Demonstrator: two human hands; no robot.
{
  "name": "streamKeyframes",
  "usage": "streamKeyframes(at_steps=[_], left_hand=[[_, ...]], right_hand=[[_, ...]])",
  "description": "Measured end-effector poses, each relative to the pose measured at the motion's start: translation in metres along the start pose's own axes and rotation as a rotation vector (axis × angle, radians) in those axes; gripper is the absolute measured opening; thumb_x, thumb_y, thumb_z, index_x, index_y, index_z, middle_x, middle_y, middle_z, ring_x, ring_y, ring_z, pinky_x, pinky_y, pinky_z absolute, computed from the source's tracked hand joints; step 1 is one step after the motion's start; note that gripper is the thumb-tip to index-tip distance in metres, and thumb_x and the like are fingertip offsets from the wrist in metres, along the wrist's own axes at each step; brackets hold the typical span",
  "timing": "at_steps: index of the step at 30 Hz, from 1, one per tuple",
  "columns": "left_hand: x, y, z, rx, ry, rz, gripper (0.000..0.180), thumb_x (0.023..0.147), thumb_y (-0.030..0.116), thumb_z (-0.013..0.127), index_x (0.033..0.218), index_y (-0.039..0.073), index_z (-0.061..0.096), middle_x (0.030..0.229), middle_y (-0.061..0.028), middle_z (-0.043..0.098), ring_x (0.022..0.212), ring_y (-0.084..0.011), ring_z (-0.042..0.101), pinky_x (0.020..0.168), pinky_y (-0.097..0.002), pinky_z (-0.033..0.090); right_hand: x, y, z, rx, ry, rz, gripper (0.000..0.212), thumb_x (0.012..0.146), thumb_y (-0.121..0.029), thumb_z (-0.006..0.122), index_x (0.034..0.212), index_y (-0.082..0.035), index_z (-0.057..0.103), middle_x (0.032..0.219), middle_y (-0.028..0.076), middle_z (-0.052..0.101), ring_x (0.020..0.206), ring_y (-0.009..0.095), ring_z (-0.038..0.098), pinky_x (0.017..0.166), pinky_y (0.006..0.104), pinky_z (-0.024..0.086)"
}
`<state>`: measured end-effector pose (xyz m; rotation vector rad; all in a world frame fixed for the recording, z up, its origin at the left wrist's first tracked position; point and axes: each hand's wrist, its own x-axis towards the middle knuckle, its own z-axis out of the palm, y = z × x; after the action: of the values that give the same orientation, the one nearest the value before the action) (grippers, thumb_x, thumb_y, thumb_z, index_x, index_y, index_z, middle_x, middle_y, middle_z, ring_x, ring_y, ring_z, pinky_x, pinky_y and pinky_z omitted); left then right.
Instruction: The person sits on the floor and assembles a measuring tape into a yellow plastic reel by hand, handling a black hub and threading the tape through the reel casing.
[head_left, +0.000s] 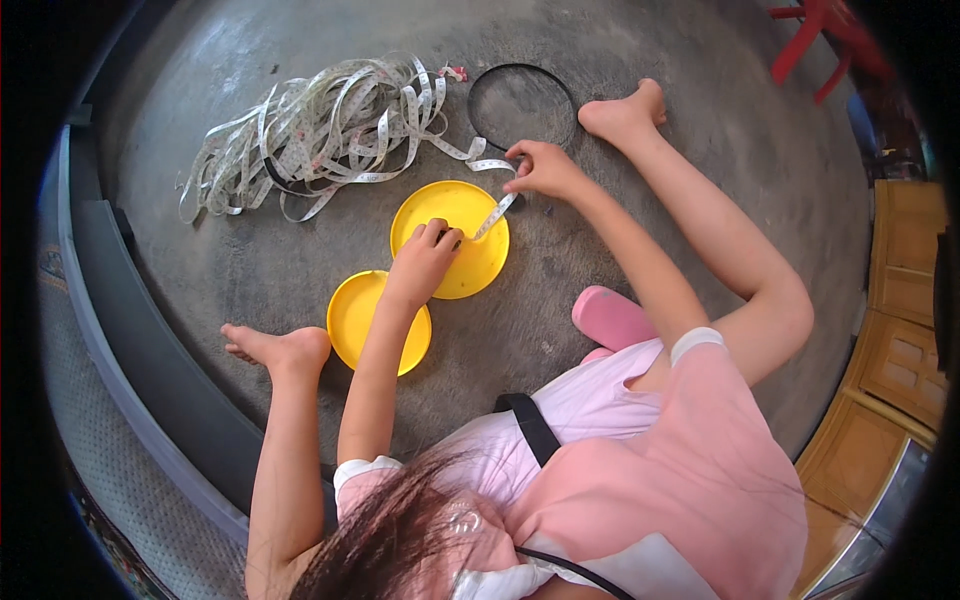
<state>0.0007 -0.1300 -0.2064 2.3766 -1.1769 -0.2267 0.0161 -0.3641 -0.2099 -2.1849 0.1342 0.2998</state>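
My right hand (545, 170) pinches a white measuring tape (496, 212) between thumb and fingers. The held stretch slants down to the middle of a round yellow plate-like disc (482, 265) on the floor. Over that disc, my left hand (424, 262) is closed, its fingers curled near the tape's lower end; something small and dark shows by its fingertips, too hidden to name. From my right hand the tape runs back to a large tangled heap of the same tape (335, 130) at the far left. A second, smaller yellow disc (365, 325) lies under my left forearm.
A thin black ring (522, 68) lies beyond my right hand. A pink slipper (612, 318) is between my legs. A grey ledge (150, 320) runs along the left, wooden cabinets (900, 300) along the right. Red furniture legs (800, 45) stand at the far right.
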Motion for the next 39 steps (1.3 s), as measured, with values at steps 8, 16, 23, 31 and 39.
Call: streamKeyframes(at_steps=[8, 16, 23, 31, 39], left_hand=[[0.001, 0.011, -0.005, 0.050, -0.009, -0.128, 0.021, 0.066, 0.011, 0.053, 0.086, 0.009, 0.049, 0.084, -0.0060, 0.046, 0.077, -0.0208, 0.048, 0.064, -0.0301, 0.042], [-0.001, 0.008, -0.001, -0.073, 0.067, -0.170, 0.028, 0.067, 0.010, 0.055, 0.094, 0.008, 0.047, 0.089, -0.0093, 0.046, 0.079, -0.0258, 0.048, 0.066, -0.0322, 0.041], [-0.007, 0.006, 0.009, -0.253, 0.251, -0.225, 0.034, 0.062, 0.007, 0.060, 0.093, 0.005, 0.047, 0.092, -0.0095, 0.049, 0.083, -0.0256, 0.049, 0.070, -0.0303, 0.041], [-0.011, 0.008, 0.016, -0.310, 0.408, -0.223, 0.045, 0.059, 0.005, 0.060, 0.101, 0.005, 0.043, 0.102, -0.0107, 0.045, 0.084, -0.0258, 0.049, 0.071, -0.0307, 0.041], [-0.044, 0.011, 0.009, -0.287, 0.345, -0.299, 0.039, 0.062, 0.000, 0.056, 0.098, 0.005, 0.043, 0.095, -0.0111, 0.044, 0.078, -0.0253, 0.048, 0.067, -0.0306, 0.042]], right_hand=[[0.003, 0.039, -0.038, -0.419, 0.185, -0.307, 0.018, 0.066, -0.016, 0.056, 0.083, -0.010, 0.052, 0.087, 0.008, 0.046, 0.077, 0.025, 0.050, 0.063, 0.0323, 0.042], [0.007, 0.028, -0.029, -0.350, 0.455, -0.302, 0.013, 0.068, -0.009, 0.054, 0.081, -0.009, 0.053, 0.082, 0.008, 0.046, 0.071, 0.023, 0.051, 0.061, 0.0305, 0.042], [-0.013, -0.044, -0.018, -0.117, 0.041, -0.812, 0.018, 0.062, 0.001, 0.055, 0.078, -0.005, 0.052, 0.081, 0.008, 0.043, 0.064, 0.016, 0.047, 0.055, 0.0249, 0.039], [-0.017, -0.043, 0.008, -0.060, -0.246, -0.807, 0.015, 0.055, 0.001, 0.052, 0.068, -0.003, 0.047, 0.079, 0.009, 0.036, 0.069, 0.020, 0.042, 0.059, 0.0269, 0.037], [-0.012, -0.028, 0.004, -0.051, -0.262, -0.833, 0.013, 0.053, -0.001, 0.051, 0.065, -0.002, 0.045, 0.077, 0.009, 0.036, 0.067, 0.020, 0.042, 0.057, 0.0265, 0.037]])
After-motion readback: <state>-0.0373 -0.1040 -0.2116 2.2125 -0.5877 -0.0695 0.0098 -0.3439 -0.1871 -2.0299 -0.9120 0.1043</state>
